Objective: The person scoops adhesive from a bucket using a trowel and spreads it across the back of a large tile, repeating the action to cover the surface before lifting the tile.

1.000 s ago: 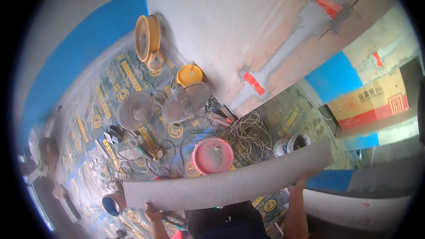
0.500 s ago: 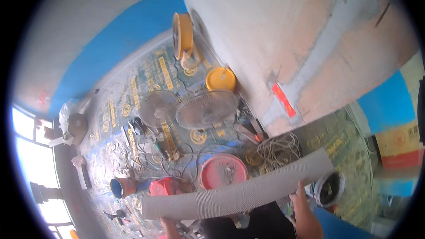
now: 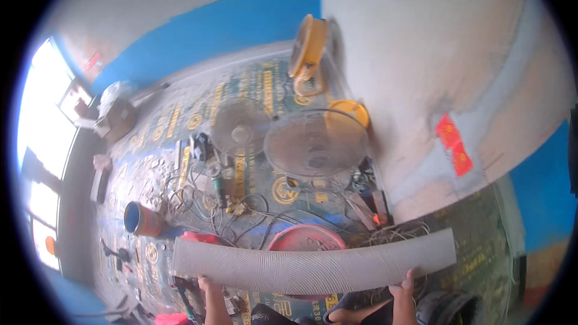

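A long narrow tile (image 3: 313,269) spans the view in front of me, nearly level. Its upper face carries grey adhesive combed into curved ridges. My left hand (image 3: 208,285) grips the near edge toward the tile's left end, and my right hand (image 3: 403,287) grips the same edge toward its right end. On both hands the thumb shows at the edge, while the tile hides most of the fingers. Beyond it, a red basin (image 3: 278,238) and a smaller red thing (image 3: 198,238) are partly covered by the tile.
Two round fans (image 3: 316,141) stand ahead, near a yellow drum-shaped thing (image 3: 310,48) and a yellow lid (image 3: 355,110). Cables (image 3: 259,204) sprawl over the printed floor covering. An orange bucket (image 3: 149,221) stands left, a dark bucket (image 3: 450,308) lower right. The wall (image 3: 397,84) rises at right.
The tile has turned from a slant, right end raised, to nearly level. My view has swung, so the fans and wall now sit further right. Both hands keep their grip.
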Tool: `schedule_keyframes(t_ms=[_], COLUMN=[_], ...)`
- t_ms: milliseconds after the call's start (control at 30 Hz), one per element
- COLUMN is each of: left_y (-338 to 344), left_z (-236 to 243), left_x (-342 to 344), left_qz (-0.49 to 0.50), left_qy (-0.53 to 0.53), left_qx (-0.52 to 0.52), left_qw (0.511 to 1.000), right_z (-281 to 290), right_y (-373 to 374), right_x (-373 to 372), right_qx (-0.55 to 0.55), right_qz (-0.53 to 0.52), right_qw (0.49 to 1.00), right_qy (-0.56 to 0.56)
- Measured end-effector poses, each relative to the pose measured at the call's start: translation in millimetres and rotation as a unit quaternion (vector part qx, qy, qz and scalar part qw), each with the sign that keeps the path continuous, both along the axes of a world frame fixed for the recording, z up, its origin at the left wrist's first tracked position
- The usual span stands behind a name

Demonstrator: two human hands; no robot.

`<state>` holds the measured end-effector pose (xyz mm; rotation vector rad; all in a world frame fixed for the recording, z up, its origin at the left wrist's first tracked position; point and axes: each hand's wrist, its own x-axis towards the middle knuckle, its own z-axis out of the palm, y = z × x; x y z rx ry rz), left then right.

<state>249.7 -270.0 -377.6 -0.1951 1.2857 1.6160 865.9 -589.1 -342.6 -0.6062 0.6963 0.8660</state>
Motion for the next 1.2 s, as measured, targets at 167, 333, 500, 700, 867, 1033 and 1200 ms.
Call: schedule_keyframes(t_ms=[167, 333, 500, 700, 867, 1033, 1200], left_y=[-9, -8, -14, -5, 10, 2, 17], left_z=[-48, -40, 31, 24, 50, 10, -9], left_x=[-19, 23, 95, 214, 246, 236, 228], left_qz=[-0.027, -0.038, -0.182, -0.397, -0.593, -0.541, -0.534], left_qy=[0.107, 0.635, 0.840, 0.756, 0.665, 0.737, 0.740], left_qx=[0.007, -0.282, -0.180, 0.238, 0.126, 0.166, 0.158], left_qw=[0.994, 0.719, 0.478, 0.463, 0.436, 0.370, 0.377], right_z=[-54, -50, -66, -68, -123, 11, 69], right_y=[-8, 12, 18, 17, 14, 45, 63], right_x=[-23, -39, -51, -154, -192, -245, -273], right_qx=[-0.085, -0.049, -0.062, -0.067, -0.151, -0.301, -0.305], right_qz=[0.004, -0.011, 0.025, 0.258, 0.283, 0.286, 0.289], right_qw=[0.991, 0.972, 0.947, 0.947, 0.938, 0.876, 0.865], right_qy=[-0.107, -0.227, -0.315, -0.182, -0.130, -0.247, -0.273])
